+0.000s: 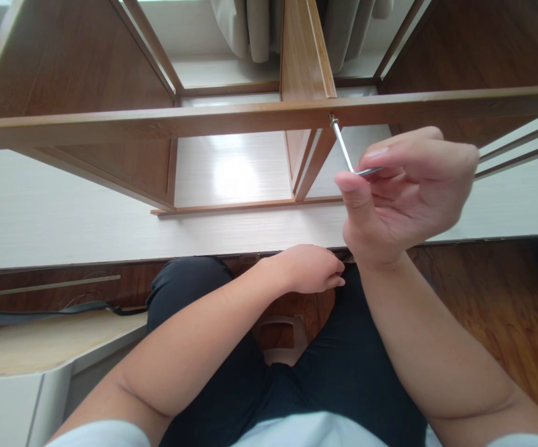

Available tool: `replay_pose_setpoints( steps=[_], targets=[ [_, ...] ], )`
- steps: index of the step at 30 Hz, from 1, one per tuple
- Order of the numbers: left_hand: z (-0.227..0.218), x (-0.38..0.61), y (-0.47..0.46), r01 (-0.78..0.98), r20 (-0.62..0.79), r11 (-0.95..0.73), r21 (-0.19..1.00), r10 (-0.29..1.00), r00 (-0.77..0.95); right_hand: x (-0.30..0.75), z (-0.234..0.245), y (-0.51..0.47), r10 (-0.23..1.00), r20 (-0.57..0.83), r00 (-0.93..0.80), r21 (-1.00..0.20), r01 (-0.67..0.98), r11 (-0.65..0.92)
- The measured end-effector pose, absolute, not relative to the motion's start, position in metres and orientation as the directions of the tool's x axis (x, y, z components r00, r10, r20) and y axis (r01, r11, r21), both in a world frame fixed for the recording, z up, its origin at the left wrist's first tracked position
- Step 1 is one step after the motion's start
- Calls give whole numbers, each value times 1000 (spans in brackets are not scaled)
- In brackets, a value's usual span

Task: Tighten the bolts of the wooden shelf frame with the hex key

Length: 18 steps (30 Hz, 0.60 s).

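My right hand [408, 186] pinches the short arm of a hex key [344, 149] between thumb and fingers. The key's long arm reaches up to a bolt [334, 119] in the front rail [250, 118] of a brown wooden shelf frame. That bolt's head stands a little out from the rail, just below the middle divider [306, 49]. My left hand [313, 268] rests low by my right knee, below the table edge. Its fingers curl inward, and whatever they may hold is hidden.
The shelf frame stands on a white table [87, 205], with side panels [77, 56] at left and right. Grey curtains [254, 31] hang behind it. A pale cabinet [40, 366] stands at lower left, and a stool [287, 338] shows between my legs.
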<state>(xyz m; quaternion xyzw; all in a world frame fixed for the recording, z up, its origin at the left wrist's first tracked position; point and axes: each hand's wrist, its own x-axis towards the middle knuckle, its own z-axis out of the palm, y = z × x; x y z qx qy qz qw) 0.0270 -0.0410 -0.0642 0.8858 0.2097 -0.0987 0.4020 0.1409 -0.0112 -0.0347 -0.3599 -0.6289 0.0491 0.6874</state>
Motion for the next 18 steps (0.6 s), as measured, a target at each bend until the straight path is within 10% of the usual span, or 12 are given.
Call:
replay_pose_setpoints(
  steps=[18],
  targets=[
    [-69, 27, -41, 454, -331, -568, 687, 311, 891, 140, -23, -10, 361, 922, 141, -382, 491, 783]
  ],
)
